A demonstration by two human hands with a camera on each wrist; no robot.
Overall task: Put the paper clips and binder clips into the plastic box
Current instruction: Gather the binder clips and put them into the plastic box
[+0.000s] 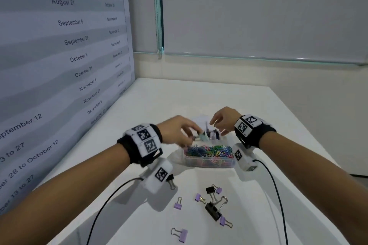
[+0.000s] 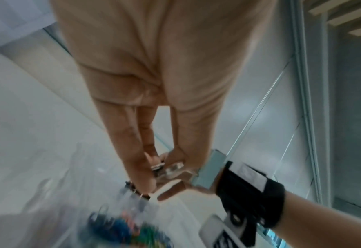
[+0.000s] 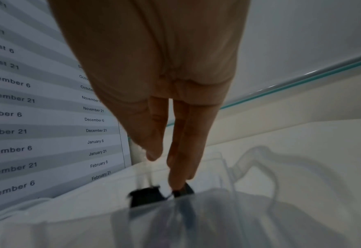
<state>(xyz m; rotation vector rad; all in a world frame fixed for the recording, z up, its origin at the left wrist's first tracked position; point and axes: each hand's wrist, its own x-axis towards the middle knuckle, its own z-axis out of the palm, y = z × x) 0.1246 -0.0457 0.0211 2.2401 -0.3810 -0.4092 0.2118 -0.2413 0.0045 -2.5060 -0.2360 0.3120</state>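
A clear plastic box (image 1: 209,165) stands mid-table. Its near compartment is full of coloured paper clips (image 1: 209,150), and binder clips (image 1: 214,135) lie in the far one. My left hand (image 1: 191,137) hovers over the box's far left part; in the left wrist view its thumb and fingers (image 2: 141,177) pinch the metal handles of a teal binder clip (image 2: 209,169). My right hand (image 1: 217,127) is over the far compartment with straight fingers (image 3: 181,161) pointing down at black binder clips (image 3: 145,198). Several loose purple and black binder clips (image 1: 213,210) lie near the front edge.
A wall chart of dates (image 1: 59,65) runs along the table's left side. Two black cables (image 1: 276,195) trail from the wrist cameras toward me. Another binder clip (image 1: 171,182) lies just below the left wrist camera. The table's right edge (image 1: 310,135) drops to the floor.
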